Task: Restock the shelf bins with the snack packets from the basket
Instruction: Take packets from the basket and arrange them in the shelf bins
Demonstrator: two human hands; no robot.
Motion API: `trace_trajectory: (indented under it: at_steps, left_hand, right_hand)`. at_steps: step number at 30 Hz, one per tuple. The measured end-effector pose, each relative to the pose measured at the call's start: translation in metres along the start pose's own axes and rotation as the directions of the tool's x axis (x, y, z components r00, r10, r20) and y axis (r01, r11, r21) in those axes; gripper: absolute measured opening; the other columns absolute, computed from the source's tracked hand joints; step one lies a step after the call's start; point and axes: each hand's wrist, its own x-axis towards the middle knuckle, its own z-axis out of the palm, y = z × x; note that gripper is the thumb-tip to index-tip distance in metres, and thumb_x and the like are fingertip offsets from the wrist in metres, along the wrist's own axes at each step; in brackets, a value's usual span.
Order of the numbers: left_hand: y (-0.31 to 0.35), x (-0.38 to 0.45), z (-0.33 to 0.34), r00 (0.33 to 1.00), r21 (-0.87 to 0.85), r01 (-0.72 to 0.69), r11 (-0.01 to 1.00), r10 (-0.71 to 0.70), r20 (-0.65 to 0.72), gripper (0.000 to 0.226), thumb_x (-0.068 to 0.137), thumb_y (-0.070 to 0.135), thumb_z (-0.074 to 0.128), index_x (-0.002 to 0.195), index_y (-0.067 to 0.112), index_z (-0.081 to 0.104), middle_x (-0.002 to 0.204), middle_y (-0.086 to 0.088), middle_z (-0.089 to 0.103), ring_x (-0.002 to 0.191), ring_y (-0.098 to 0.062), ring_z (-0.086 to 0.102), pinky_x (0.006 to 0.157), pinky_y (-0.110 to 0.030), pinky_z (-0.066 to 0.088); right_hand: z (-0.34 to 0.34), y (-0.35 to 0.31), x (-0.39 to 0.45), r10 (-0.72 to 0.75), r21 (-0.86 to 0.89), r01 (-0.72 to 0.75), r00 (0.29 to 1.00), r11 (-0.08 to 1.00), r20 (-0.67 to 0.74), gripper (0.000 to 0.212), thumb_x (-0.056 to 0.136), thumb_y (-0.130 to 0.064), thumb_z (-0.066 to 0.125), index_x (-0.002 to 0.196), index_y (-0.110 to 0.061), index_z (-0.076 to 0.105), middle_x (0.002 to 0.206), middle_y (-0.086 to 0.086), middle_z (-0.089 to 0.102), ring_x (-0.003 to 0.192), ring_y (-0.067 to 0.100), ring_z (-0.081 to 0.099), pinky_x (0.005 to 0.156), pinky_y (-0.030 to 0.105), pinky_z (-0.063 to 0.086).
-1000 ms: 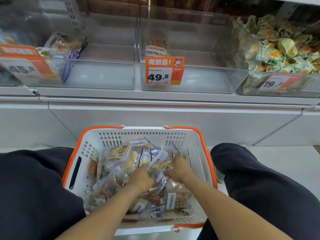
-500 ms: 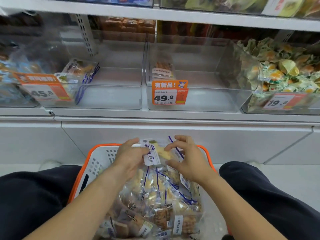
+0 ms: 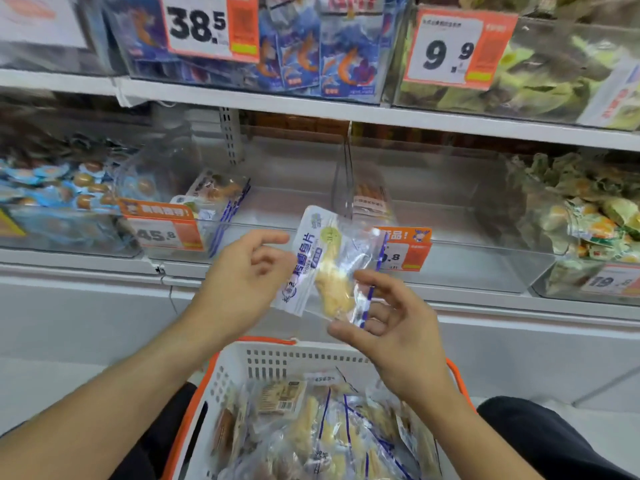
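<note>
A clear snack packet (image 3: 332, 268) with a white-and-blue label strip and a yellowish piece inside hangs in front of the middle shelf. My right hand (image 3: 398, 323) pinches its lower right part between thumb and fingers. My left hand (image 3: 242, 275) is at the packet's left edge with loosely bent fingers that touch it without a clear grip. Below, the white basket with orange rim (image 3: 263, 342) holds several more packets (image 3: 329, 431). Behind the packet stand two nearly empty clear bins, one tagged 45.8 (image 3: 166, 233) and one with an orange tag (image 3: 412, 251).
A bin of blue egg packets (image 3: 52, 188) sits at the left and a bin of green-yellow packets (image 3: 595, 216) at the right. The upper shelf (image 3: 311, 109) carries bins tagged 38.5 and 9.9. My dark-trousered knees flank the basket.
Both hands rose from the basket to shelf height. The bundle held half a second ago is gone from them; a single packet is now between them. The view tilted up.
</note>
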Motion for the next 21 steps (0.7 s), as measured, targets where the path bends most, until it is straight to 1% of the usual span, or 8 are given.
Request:
trace_trajectory:
  at_steps: [2,4,6,8,12,14,18,21]
  left_hand:
    - [0.0,0.013,-0.021,0.975,0.149,-0.145,0.978,0.166,-0.145,0.021,0.094,0.022,0.064,0.114,0.023,0.062,0.096,0.01,0.068,0.09,-0.001,0.063,0.076,-0.009,0.045]
    - [-0.008,0.03,-0.047,0.924,0.406,-0.201,0.891,0.311,-0.224,0.022,0.091,0.017,0.064,0.113,0.018,0.062,0.103,0.006,0.064,0.094,-0.012,0.058,0.083,-0.021,0.042]
    - [-0.021,0.048,-0.072,0.902,0.644,-0.142,0.751,0.367,-0.229,0.023,0.087,0.018,0.061,0.109,0.012,0.063,0.102,-0.006,0.061,0.101,-0.028,0.052,0.088,-0.038,0.043]
    - [-0.03,0.058,-0.088,0.916,0.762,-0.032,0.647,0.324,-0.238,0.03,0.078,0.025,0.054,0.101,0.01,0.065,0.098,-0.014,0.06,0.102,-0.038,0.05,0.088,-0.049,0.045]
    - [-0.043,0.057,-0.089,0.923,0.81,0.002,0.586,0.31,-0.227,0.032,0.074,0.016,0.068,0.104,0.009,0.059,0.1,-0.014,0.058,0.099,-0.038,0.049,0.086,-0.05,0.043]
    - [-0.051,0.058,-0.088,0.907,0.812,-0.039,0.582,0.361,-0.216,0.037,0.071,0.01,0.073,0.105,0.01,0.058,0.102,-0.012,0.056,0.101,-0.036,0.049,0.087,-0.049,0.041]
    - [-0.064,0.064,-0.089,0.887,0.807,-0.037,0.589,0.392,-0.245,0.046,0.066,0.006,0.079,0.108,0.014,0.061,0.107,-0.006,0.057,0.109,-0.033,0.048,0.104,-0.057,0.036]
    - [-0.068,0.071,-0.086,0.887,0.812,-0.019,0.583,0.384,-0.255,0.045,0.064,0.004,0.082,0.103,0.018,0.064,0.106,-0.003,0.06,0.111,-0.033,0.049,0.107,-0.061,0.031]
  right_hand:
    - [0.013,-0.017,0.022,-0.01,0.009,0.01,1.0,1.0,-0.013,0.06,0.063,0.003,0.09,0.112,-0.024,0.066,0.096,-0.002,0.071,0.081,0.03,0.073,0.074,0.04,0.062]
    - [0.027,-0.033,0.051,-0.009,0.001,0.009,1.0,1.0,0.001,0.062,0.063,0.003,0.09,0.116,-0.018,0.064,0.105,0.003,0.071,0.082,0.022,0.075,0.075,0.031,0.062]
    - [0.044,-0.049,0.08,-0.004,-0.057,0.006,0.999,0.998,0.033,0.063,0.063,-0.002,0.091,0.118,-0.015,0.063,0.107,0.009,0.07,0.079,0.017,0.074,0.074,0.027,0.061]
    - [0.066,-0.056,0.11,0.036,-0.052,-0.032,0.997,0.998,0.075,0.063,0.064,-0.002,0.091,0.119,-0.011,0.061,0.108,0.013,0.069,0.076,0.016,0.073,0.073,0.024,0.06]
    - [0.117,-0.045,0.176,0.134,-0.047,-0.13,0.986,0.99,0.094,0.07,0.064,0.004,0.09,0.124,-0.003,0.055,0.104,0.014,0.066,0.085,0.022,0.068,0.071,0.028,0.061]
    - [0.141,-0.032,0.207,0.197,-0.064,-0.191,0.975,0.98,0.105,0.071,0.063,0.01,0.088,0.124,0.001,0.053,0.11,0.02,0.065,0.091,0.028,0.068,0.061,0.028,0.061]
    - [0.178,-0.01,0.255,0.313,-0.172,-0.293,0.944,0.941,0.105,0.041,0.067,0.007,0.086,0.101,0.003,0.064,0.1,0.015,0.069,0.071,0.018,0.066,0.045,0.019,0.052]
    - [0.196,-0.006,0.284,0.366,-0.279,-0.324,0.924,0.904,0.113,0.046,0.071,-0.006,0.088,0.108,0.002,0.063,0.095,0.008,0.07,0.078,0.017,0.069,0.061,0.022,0.06]
